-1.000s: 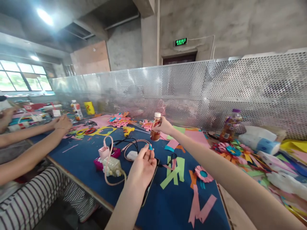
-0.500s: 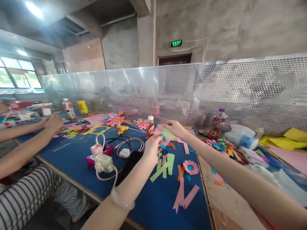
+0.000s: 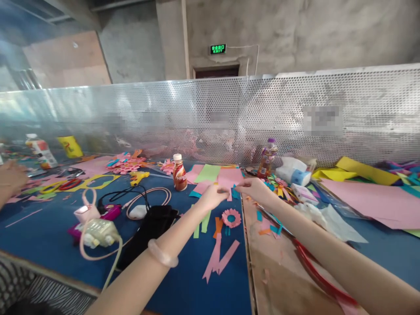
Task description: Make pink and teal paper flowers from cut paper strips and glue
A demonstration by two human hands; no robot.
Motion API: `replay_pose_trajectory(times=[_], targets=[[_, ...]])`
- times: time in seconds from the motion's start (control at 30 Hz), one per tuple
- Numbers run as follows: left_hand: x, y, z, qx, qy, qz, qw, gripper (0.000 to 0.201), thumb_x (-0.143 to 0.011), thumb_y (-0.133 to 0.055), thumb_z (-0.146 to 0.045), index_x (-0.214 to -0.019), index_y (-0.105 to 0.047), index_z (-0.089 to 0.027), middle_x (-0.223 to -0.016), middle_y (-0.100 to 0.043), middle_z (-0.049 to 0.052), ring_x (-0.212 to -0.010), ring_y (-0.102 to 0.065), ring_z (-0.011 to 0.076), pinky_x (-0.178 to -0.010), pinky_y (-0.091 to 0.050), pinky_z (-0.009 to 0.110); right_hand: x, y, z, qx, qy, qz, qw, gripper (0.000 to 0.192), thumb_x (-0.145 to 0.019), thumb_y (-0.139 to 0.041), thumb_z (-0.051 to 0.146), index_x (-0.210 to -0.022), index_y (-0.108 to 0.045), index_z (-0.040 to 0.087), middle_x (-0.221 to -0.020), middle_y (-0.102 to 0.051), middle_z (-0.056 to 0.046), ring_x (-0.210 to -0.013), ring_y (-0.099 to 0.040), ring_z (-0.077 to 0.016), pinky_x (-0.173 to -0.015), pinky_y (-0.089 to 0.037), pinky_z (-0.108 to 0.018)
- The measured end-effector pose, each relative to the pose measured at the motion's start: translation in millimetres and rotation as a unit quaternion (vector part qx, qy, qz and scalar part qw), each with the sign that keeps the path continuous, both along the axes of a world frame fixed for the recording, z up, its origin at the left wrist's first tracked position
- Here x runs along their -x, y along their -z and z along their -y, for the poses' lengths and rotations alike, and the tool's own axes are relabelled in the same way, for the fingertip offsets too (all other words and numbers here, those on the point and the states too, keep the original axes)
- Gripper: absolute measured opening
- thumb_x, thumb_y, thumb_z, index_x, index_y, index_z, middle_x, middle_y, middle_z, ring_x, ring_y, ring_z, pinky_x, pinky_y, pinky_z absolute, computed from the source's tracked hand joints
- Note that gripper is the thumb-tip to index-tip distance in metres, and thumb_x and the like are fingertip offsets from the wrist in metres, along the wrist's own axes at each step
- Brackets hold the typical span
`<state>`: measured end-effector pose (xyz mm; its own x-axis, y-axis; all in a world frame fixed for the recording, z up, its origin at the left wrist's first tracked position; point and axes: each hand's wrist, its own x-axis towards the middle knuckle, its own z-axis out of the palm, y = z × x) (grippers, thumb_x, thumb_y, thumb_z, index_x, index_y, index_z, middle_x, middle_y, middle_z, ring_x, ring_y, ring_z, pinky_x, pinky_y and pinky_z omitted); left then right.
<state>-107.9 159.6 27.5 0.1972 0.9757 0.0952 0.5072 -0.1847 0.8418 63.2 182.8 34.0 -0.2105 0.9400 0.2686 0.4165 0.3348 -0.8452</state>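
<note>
Head view shows outstretched hands (image 3: 214,197) (image 3: 258,191) nearly meeting, perhaps pinching blue paper (image 3: 235,193).

A perforated metal screen (image 3: 177,105) runs along the back of the blue bench (image 3: 187,288). Behind it rises a bare concrete wall (image 3: 295,35), with a lit green exit sign (image 3: 218,49) above a dark doorway (image 3: 216,72). A brown drink bottle (image 3: 180,176) with a white cap stands upright; farther right, a purple-capped bottle (image 3: 267,159) stands near a tissue pack (image 3: 300,177). Toward the left are a yellow container (image 3: 70,147) and a pink plug (image 3: 87,213).
</note>
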Motion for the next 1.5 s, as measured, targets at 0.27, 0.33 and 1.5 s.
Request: replay_pose_trajectory(times=[0.27, 0.33, 1.5], targets=[[-1.0, 12.5, 4.1, -0.068, 0.059, -0.271, 0.958, 0.03, -0.052, -0.074, -0.04, -0.07, -0.068, -0.017, -0.073, -0.065, 0.007, -0.082, -0.059, 0.0283, -0.066, -0.04, 0.029, -13.8, 38.4, 24.8, 0.061, 0.105, -0.124, 0.985, 0.024, -0.062, -0.059, 0.037, -0.068, -0.062, 0.014, -0.057, -0.059, -0.002, -0.055, -0.051, -0.0147, -0.05, -0.036, -0.026], [-1.2, 12.5, 2.7, -0.064, 0.054, -0.263, 0.961, 0.03, -0.05, -0.075, -0.04, -0.069, -0.066, -0.018, -0.079, -0.064, 0.007, -0.085, -0.057, 0.028, -0.068, -0.041, 0.03, -11.6, 39.5, 27.3, 0.066, 0.116, -0.136, 0.982, 0.024, -0.062, -0.059, 0.037, -0.069, -0.061, 0.014, -0.059, -0.059, -0.002, -0.056, -0.053, -0.015, -0.052, -0.037, -0.026], [-0.1, 4.9, 19.8, 0.012, 0.092, 0.049, 0.995, 0.032, -0.069, -0.066, -0.028, -0.098, -0.062, -0.015, -0.094, -0.068, 0.009, -0.087, -0.063, 0.0212, -0.076, -0.047, 0.032, -3.9, 30.5, 47.5, 0.069, 0.034, -0.226, 0.971, 0.019, -0.069, -0.062, 0.034, -0.07, -0.058, 0.016, -0.068, -0.055, 0.0, -0.067, -0.047, -0.0136, -0.064, -0.035, -0.025]])
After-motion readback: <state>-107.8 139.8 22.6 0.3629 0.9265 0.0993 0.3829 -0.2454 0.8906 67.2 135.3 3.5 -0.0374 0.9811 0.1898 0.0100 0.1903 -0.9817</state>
